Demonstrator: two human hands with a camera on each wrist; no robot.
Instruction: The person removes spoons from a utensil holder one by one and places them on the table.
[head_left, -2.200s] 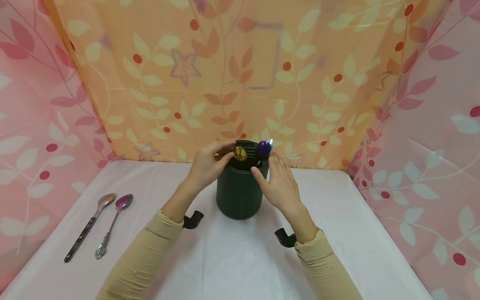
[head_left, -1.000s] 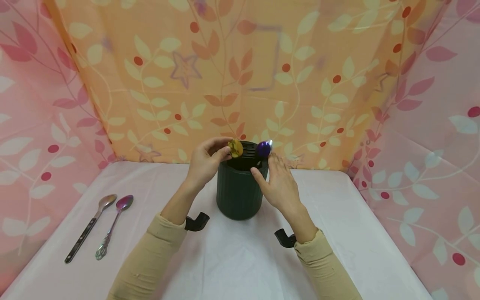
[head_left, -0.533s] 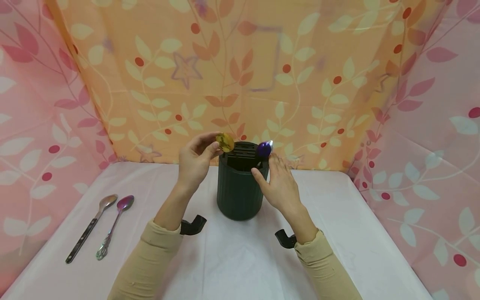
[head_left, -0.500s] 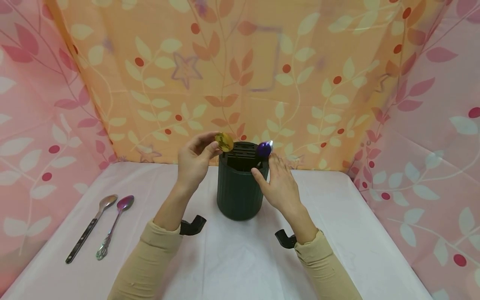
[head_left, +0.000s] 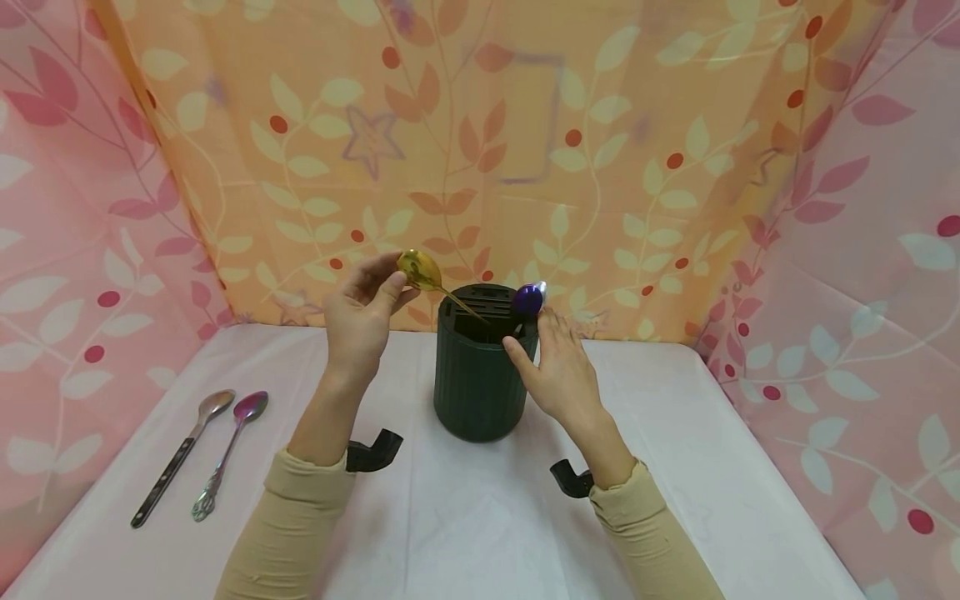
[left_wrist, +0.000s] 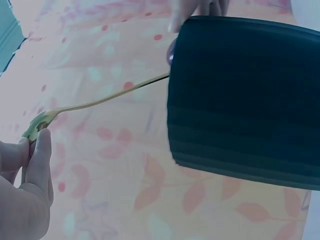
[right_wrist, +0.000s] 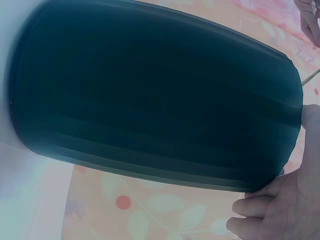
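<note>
My left hand (head_left: 360,321) pinches a gold spoon (head_left: 420,269) by its bowl, left of the dark green ribbed utensil holder (head_left: 480,392). In the left wrist view the thin spoon handle (left_wrist: 107,100) runs slanting to the holder's mouth; its end is hidden there. My right hand (head_left: 562,367) holds the holder at the right of its rim, thumb at the front edge, and in the right wrist view the fingers (right_wrist: 250,222) bend down along the outer wall. A purple spoon (head_left: 528,300) stands in the holder beside that hand, its bowl up, with a silvery piece behind it.
On the white-covered table (head_left: 465,533), two spoons lie at the left: one with a dark riveted handle (head_left: 163,482), one purplish spoon (head_left: 251,406) with an ornate handle. Patterned cloth walls (head_left: 300,192) enclose the back and sides. Black curved pieces (head_left: 375,451) sit at both wrists.
My left hand has moved left and up with the gold spoon, drawing its bowl away from the holder's mouth and baring more of the handle. My right hand stays at the rim.
</note>
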